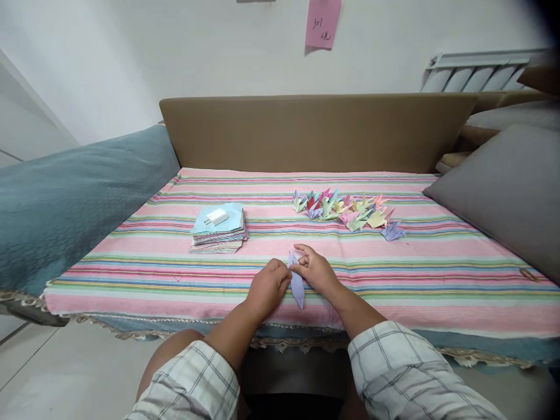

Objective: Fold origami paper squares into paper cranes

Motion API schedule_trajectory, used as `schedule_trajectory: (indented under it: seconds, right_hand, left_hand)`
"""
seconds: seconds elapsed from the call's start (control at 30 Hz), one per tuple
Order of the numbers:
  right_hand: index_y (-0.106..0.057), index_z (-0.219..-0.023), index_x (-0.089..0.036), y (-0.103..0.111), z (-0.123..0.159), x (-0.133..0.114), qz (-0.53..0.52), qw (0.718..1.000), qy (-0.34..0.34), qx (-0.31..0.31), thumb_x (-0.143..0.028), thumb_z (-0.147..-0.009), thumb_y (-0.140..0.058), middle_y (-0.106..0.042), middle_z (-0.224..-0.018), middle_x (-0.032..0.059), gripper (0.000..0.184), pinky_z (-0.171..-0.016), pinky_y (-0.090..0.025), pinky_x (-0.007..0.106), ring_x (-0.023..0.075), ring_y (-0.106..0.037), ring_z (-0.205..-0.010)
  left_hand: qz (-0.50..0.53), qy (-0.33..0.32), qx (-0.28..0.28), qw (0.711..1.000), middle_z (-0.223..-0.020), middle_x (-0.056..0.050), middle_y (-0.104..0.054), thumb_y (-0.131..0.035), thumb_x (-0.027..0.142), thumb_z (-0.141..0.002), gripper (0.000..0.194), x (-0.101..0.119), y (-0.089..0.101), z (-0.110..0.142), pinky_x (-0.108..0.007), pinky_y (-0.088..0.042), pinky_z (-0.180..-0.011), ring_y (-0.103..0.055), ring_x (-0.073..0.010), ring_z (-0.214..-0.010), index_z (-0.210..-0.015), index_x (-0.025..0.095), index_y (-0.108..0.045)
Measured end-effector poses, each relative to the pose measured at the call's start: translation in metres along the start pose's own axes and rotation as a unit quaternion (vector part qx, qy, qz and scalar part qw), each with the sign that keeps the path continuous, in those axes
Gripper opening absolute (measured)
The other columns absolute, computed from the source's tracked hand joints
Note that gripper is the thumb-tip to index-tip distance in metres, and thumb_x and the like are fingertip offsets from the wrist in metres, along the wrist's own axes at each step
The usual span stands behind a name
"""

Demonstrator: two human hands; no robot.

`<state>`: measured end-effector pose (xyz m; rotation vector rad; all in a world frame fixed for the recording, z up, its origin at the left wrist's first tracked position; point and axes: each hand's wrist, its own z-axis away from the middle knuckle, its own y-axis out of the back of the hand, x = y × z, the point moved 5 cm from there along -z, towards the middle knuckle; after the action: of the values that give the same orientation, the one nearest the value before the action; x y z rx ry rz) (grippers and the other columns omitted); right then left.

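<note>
A piece of folded lavender paper (297,289), narrow and pointed at both ends, is held between my two hands above the striped cloth. My left hand (268,284) is closed, its thumb and fingers pinching the paper's left edge. From the other side my right hand (317,270) pinches the upper part, with the index finger curled over near the tip. Beyond my hands lies a group of folded paper cranes (350,210) in many colours. To the left sits a stack of square paper sheets (219,233), with a white charger plug (216,217) on top.
The striped cloth (144,280) covers the sofa seat, with a brown backrest (306,134) behind it. A blue-covered armrest (83,198) stands at the left, and grey cushions (511,186) lean at the right. A pink note (322,23) is on the wall.
</note>
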<state>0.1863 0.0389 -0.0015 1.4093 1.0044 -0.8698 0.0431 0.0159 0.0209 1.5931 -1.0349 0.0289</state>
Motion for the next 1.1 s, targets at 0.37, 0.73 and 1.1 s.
schedule_trajectory:
  seconds: [0.37,0.73,1.1]
  right_hand:
    - [-0.064,-0.081,-0.021,0.007,0.014,-0.013,0.231,0.945,0.232,-0.019,-0.018,-0.081,-0.057,-0.064,-0.085,0.0055,0.008,-0.078,-0.044,0.035,0.0206,-0.056,-0.086]
    - [-0.069,-0.097,-0.024,0.023,0.033,-0.021,0.247,0.919,0.28,-0.129,-0.016,-0.077,-0.057,-0.068,-0.102,0.0055,0.024,-0.087,-0.044,0.038,0.0211,-0.057,-0.097]
    - [-0.069,-0.097,-0.022,0.021,0.034,-0.014,0.264,0.918,0.274,-0.112,-0.023,-0.089,-0.049,-0.069,-0.104,0.0062,0.021,-0.087,-0.044,0.038,0.0208,-0.059,-0.099]
  left_hand:
    - [-0.093,-0.053,-0.079,0.991,-0.091,-0.005,-0.056,-0.042,0.02,-0.087,0.024,0.001,-0.013,-0.003,-0.029,-0.041,-0.075,-0.052,-0.0183,-0.085,-0.094,0.02,-0.066]
    - [-0.053,-0.094,-0.103,0.989,-0.089,-0.007,-0.054,-0.068,0.035,-0.07,0.038,0.006,-0.001,-0.004,-0.031,-0.044,-0.077,-0.052,-0.0205,-0.086,-0.103,0.017,-0.066]
    - [-0.043,-0.094,-0.115,0.988,-0.086,-0.007,-0.059,-0.073,0.05,-0.064,0.051,-0.01,-0.008,-0.012,-0.03,-0.043,-0.076,-0.054,-0.0207,-0.085,-0.103,0.018,-0.069]
